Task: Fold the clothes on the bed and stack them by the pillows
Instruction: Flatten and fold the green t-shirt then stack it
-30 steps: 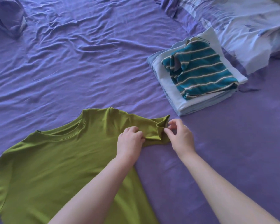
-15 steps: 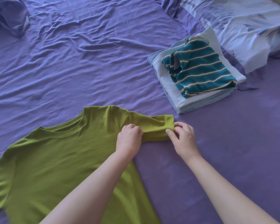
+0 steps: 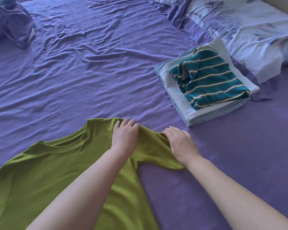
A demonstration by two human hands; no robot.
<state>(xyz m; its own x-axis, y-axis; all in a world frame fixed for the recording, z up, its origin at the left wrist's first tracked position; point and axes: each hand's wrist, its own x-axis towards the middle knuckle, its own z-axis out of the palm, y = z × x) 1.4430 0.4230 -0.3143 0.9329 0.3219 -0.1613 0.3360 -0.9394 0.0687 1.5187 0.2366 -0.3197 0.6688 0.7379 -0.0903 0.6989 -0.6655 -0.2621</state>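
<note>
Since a second ago, flattened: both hands off their pinch on the sleeve. Left hand (image 3: pixel 125 136) now spread palm-down at the shoulder of the green T-shirt (image 3: pixel 60 165), gripping nothing. Right hand (image 3: pixel 179 143) likewise pressing the sleeve, fingers straight. Laid out on the purple sheet (image 3: pixel 90 63), neckline facing away. No readable labels or writing anywhere. Beyond, well apart: folded stack (image 3: pixel 178 103) topped by a teal striped garment (image 3: pixel 211 82), just beside the floral pillow (image 3: pixel 249 32). Bunched bedding (image 3: pixel 12 22) far left.
</note>
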